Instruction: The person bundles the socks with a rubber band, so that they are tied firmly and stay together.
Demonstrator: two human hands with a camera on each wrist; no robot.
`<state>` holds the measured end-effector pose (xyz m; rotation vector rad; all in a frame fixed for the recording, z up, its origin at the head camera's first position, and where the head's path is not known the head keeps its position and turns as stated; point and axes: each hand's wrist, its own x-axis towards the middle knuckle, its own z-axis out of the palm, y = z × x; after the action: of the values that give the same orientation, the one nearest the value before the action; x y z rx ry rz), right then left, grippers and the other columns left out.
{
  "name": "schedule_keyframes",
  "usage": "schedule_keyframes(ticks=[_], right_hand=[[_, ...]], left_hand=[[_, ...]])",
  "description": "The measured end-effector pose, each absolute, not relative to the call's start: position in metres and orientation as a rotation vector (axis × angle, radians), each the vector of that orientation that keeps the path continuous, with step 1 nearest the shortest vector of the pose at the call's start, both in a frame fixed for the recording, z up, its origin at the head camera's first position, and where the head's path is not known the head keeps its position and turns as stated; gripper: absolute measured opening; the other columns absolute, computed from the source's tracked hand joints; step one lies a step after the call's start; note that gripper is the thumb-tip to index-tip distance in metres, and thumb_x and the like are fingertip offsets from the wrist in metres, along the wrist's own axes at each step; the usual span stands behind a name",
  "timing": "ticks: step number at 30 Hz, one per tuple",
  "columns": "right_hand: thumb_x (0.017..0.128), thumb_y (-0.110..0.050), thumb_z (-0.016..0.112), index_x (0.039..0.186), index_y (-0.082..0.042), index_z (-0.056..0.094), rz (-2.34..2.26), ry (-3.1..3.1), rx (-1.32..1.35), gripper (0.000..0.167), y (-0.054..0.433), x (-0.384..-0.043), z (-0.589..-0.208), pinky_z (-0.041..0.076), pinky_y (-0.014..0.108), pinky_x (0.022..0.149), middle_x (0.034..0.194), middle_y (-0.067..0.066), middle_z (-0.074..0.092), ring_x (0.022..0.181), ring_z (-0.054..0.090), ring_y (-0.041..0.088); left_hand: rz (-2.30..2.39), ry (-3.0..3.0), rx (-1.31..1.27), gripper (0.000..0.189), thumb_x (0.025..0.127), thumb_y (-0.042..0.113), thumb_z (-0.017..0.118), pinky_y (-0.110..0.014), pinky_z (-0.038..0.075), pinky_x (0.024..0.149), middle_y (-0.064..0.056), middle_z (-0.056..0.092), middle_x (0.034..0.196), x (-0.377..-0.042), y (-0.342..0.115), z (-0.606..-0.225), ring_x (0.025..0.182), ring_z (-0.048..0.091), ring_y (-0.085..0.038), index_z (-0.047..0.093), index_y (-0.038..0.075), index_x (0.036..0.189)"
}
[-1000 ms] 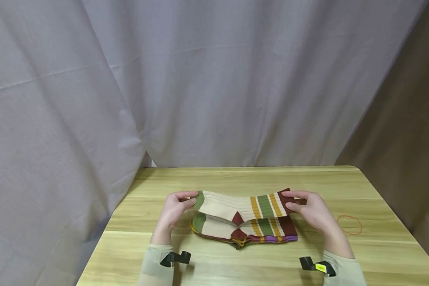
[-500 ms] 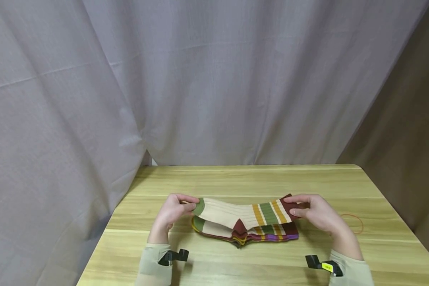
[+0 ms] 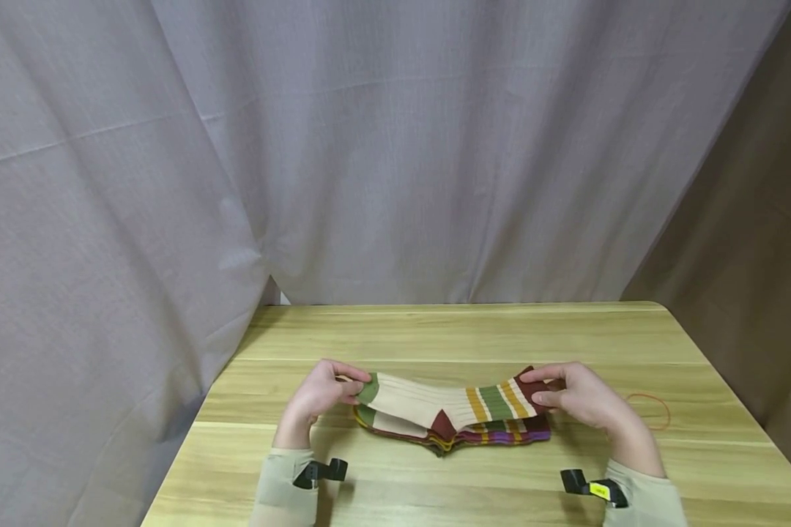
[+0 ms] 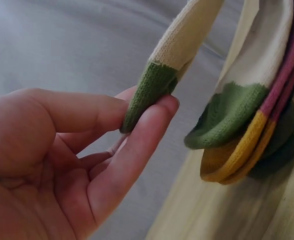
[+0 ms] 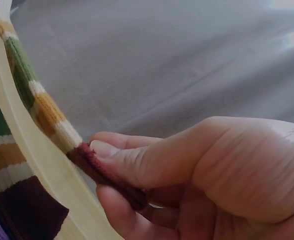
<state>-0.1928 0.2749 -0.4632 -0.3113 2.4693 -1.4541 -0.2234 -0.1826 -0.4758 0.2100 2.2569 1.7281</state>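
Observation:
A cream sock (image 3: 411,399) with a green toe, a dark red heel and striped ribbing sags between both hands, above a stack of socks (image 3: 501,438) lying on the table. My left hand (image 3: 321,393) pinches its green toe between thumb and fingers; the left wrist view shows the toe (image 4: 149,92) in that pinch. At the other end, my right hand (image 3: 580,395) pinches the dark red cuff (image 5: 104,170). Beneath, a second green-toed cream sock (image 4: 242,102) tops the stack, with maroon, yellow and purple edges showing under it. The held sock partly hides the stack.
An orange rubber band (image 3: 666,413) lies on the wooden table (image 3: 435,333), right of the right hand. Grey curtains (image 3: 395,161) hang behind the table and at its left; a darker drape (image 3: 751,241) hangs at the right.
Both hands have lowered the held cream sock toward the near side, closer over the stack, so it covers more of the sock beneath. Both pinches stay at the toe and cuff.

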Motion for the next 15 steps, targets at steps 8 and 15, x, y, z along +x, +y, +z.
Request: schedule_keyframes(ticks=[8,15], right_hand=[[0.097,0.007,0.071,0.124,0.011,0.072,-1.368,2.518,-0.321,0.027,0.273,-0.193,-0.467,0.063,0.038,0.07,0.105,0.017,0.074,0.088,0.07,0.024],[0.091,0.011,0.069,0.115,0.002,0.077,-1.235,2.598,-0.259,0.026,0.268,-0.197,-0.483,0.058,0.037,0.064,0.105,0.016,0.073,0.084,0.067,0.022]], left_hand=[[1.666,2.279,0.245,0.018,0.096,-0.009,0.068,-0.039,0.065,0.077,-0.022,0.074,0.12,-0.222,-0.184,-0.478,0.087,0.075,-0.023,0.079,-0.008,0.11],[1.506,2.38,0.301,0.018,0.087,-0.009,0.074,-0.031,0.061,0.072,-0.011,0.078,0.102,-0.221,-0.182,-0.483,0.079,0.069,-0.015,0.082,-0.002,0.102]])
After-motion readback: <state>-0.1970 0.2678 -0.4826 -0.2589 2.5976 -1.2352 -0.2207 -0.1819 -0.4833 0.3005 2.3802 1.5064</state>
